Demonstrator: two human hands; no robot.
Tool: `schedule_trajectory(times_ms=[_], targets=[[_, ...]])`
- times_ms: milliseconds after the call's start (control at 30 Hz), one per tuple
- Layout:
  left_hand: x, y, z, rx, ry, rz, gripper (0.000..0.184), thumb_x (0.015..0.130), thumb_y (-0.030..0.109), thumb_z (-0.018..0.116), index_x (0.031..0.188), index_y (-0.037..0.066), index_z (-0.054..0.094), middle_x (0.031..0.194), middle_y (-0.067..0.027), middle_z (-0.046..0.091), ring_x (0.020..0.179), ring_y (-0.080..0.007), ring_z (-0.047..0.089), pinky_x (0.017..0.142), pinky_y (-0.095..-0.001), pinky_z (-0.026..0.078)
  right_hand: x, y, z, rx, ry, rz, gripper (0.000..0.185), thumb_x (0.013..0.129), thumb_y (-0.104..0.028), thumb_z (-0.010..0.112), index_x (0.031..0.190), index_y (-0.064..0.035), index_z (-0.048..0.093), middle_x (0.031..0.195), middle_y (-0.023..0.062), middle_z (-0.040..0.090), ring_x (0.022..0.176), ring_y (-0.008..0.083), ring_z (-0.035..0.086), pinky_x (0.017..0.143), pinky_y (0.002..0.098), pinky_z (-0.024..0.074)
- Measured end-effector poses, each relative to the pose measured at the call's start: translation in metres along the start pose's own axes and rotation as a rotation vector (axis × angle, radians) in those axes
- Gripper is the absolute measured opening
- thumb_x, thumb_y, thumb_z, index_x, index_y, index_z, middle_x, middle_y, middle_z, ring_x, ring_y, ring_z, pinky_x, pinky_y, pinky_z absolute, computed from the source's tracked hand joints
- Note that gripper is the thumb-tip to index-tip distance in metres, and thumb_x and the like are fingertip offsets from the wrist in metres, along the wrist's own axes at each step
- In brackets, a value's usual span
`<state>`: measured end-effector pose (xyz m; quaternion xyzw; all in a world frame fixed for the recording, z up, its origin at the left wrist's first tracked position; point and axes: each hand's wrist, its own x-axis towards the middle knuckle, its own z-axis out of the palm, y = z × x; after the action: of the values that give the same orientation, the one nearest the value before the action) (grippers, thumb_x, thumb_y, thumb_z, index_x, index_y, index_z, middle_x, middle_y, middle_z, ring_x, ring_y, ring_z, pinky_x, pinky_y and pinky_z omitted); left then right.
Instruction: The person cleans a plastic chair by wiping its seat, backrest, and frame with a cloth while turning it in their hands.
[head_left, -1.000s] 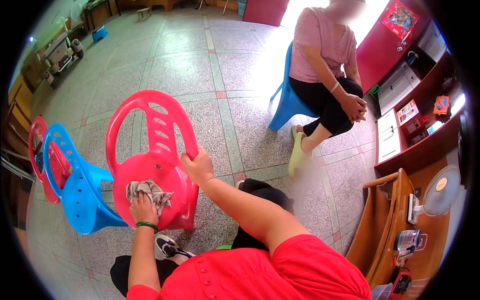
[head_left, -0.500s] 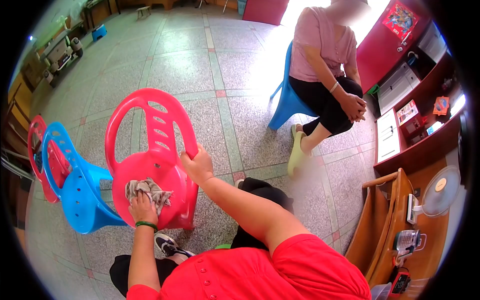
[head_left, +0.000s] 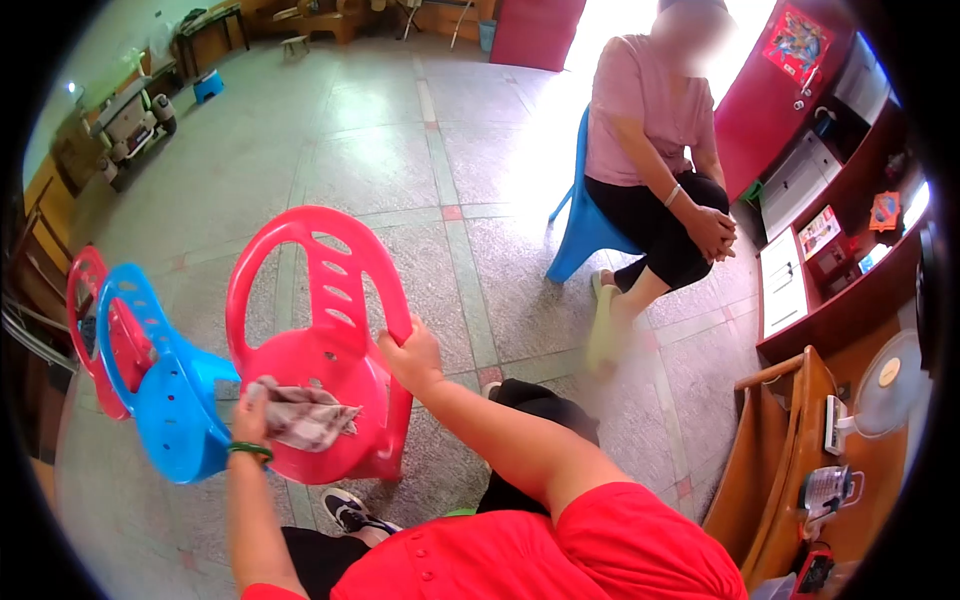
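A red plastic chair [head_left: 300, 362] with a slotted backrest stands in front of me. My right hand [head_left: 412, 357] is closed around the side of its backrest, near the seat. At the seat's left edge, my left hand [head_left: 251, 415], with a green bangle at the wrist, grips one end of a checked greyish cloth [head_left: 308, 412]. The rest of that cloth lies spread over the seat. My left fingers are slightly blurred and partly hidden by the cloth.
A blue plastic chair [head_left: 175, 410] and another red chair [head_left: 92, 300] stand to the left. At the right, a person [head_left: 640, 120] sits on a blue chair [head_left: 578, 235] with hands on a knee. A wooden cabinet [head_left: 770, 450] holds a fan [head_left: 888, 375] and a glass jug [head_left: 825, 488].
My left hand has slid left from the seat's middle to its edge, and the cloth is now stretched out flatter. The right hand keeps its hold. The whole view has shifted slightly.
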<state>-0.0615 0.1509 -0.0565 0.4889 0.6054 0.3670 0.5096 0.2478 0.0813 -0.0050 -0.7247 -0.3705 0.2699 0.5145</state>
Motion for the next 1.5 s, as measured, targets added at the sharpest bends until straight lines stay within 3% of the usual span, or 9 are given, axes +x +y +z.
schedule_trajectory(times_ms=[133, 367, 467, 600, 700, 800, 1033, 1133, 1500], targets=[[0.022, 0.002, -0.034, 0.207, 0.118, 0.192, 0.035, 0.089, 0.032, 0.059, 0.090, -0.002, 0.062, 0.082, -0.0077, 0.065, 0.073, -0.0173, 0.059, 0.063, -0.0313, 0.047, -0.001, 0.000, 0.001, 0.028, 0.045, -0.073, 0.032, 0.076, -0.025, 0.067, 0.096, -0.0025, 0.058, 0.084, 0.0162, 0.062, 0.080, 0.0316, 0.062, 0.072, 0.0376, 0.0476], [-0.020, -0.014, 0.023, 1.347, 0.407, 0.667, 0.026, 0.085, 0.021, 0.055, 0.105, 0.004, 0.056, 0.108, -0.0141, 0.060, 0.101, -0.0325, 0.055, 0.082, -0.0437, 0.046, 0.001, 0.006, 0.004, 0.027, -0.021, -0.041, 0.024, 0.074, -0.014, 0.061, 0.094, -0.0009, 0.056, 0.074, 0.0120, 0.061, 0.071, 0.0233, 0.062, 0.064, 0.0357, 0.0486], [-0.012, -0.005, 0.048, 1.506, 0.365, 0.007, 0.035, 0.085, 0.023, 0.055, 0.114, 0.006, 0.050, 0.120, -0.0136, 0.053, 0.111, -0.0289, 0.049, 0.090, -0.0440, 0.043, 0.003, 0.001, -0.001, 0.094, -0.049, -0.037, 0.021, 0.074, -0.010, 0.059, 0.091, -0.0002, 0.056, 0.068, 0.0097, 0.059, 0.062, 0.0177, 0.061, 0.057, 0.0333, 0.0484], [0.047, -0.038, 0.036, 1.421, 0.360, 0.251, 0.034, 0.084, 0.024, 0.056, 0.111, 0.005, 0.054, 0.114, -0.0134, 0.056, 0.110, -0.0304, 0.050, 0.089, -0.0417, 0.045, 0.005, 0.009, 0.005, 0.123, -0.102, 0.025, 0.017, 0.073, -0.008, 0.058, 0.088, -0.0001, 0.054, 0.064, 0.0082, 0.059, 0.055, 0.0147, 0.059, 0.051, 0.0318, 0.0476], [0.040, 0.028, 0.084, 1.292, 0.126, -0.030, 0.030, 0.081, 0.021, 0.059, 0.107, 0.005, 0.057, 0.115, -0.0155, 0.056, 0.109, -0.0311, 0.051, 0.088, -0.0397, 0.046, 0.006, 0.008, 0.005, 0.163, -0.094, 0.016, 0.016, 0.073, -0.008, 0.059, 0.087, -0.0006, 0.054, 0.063, 0.0077, 0.058, 0.055, 0.0149, 0.059, 0.050, 0.0318, 0.0473], [0.036, 0.016, 0.136, 1.215, -0.026, 0.290, 0.035, 0.077, 0.012, 0.058, 0.112, 0.008, 0.055, 0.123, -0.0165, 0.051, 0.114, -0.0341, 0.048, 0.093, -0.0409, 0.043, 0.003, -0.002, -0.002, 0.157, -0.149, 0.087, 0.028, 0.072, -0.015, 0.061, 0.096, -0.0010, 0.057, 0.081, 0.0187, 0.063, 0.080, 0.0346, 0.062, 0.072, 0.0392, 0.0483], [0.006, 0.045, 0.135, 0.936, -0.263, 0.776, 0.047, 0.074, 0.003, 0.052, 0.119, 0.011, 0.052, 0.129, -0.0137, 0.047, 0.120, -0.0376, 0.043, 0.097, -0.0424, 0.040, 0.004, 0.007, 0.003, 0.090, -0.059, -0.010, 0.028, 0.073, -0.018, 0.060, 0.097, -0.0024, 0.058, 0.088, 0.0210, 0.063, 0.084, 0.0383, 0.061, 0.074, 0.0414, 0.0486], [-0.007, 0.041, 0.132, 0.996, -0.418, 0.586, 0.051, 0.072, 0.003, 0.052, 0.122, 0.013, 0.051, 0.129, -0.0116, 0.048, 0.121, -0.0363, 0.042, 0.098, -0.0426, 0.039, 0.004, 0.012, 0.008, 0.038, 0.035, -0.088, 0.023, 0.072, -0.017, 0.062, 0.088, -0.0002, 0.058, 0.071, 0.0162, 0.061, 0.070, 0.0305, 0.063, 0.064, 0.0383, 0.0484], [-0.046, -0.039, 0.086, 0.954, -0.595, 0.480, 0.054, 0.068, 0.018, 0.058, 0.122, 0.014, 0.049, 0.127, -0.0075, 0.051, 0.120, -0.0313, 0.042, 0.097, -0.0469, 0.036, 0.002, 0.001, 0.003, -0.018, -0.012, -0.031, 0.037, 0.074, -0.025, 0.061, 0.104, -0.0034, 0.057, 0.094, 0.0221, 0.062, 0.090, 0.0393, 0.059, 0.079, 0.0444, 0.0475]])
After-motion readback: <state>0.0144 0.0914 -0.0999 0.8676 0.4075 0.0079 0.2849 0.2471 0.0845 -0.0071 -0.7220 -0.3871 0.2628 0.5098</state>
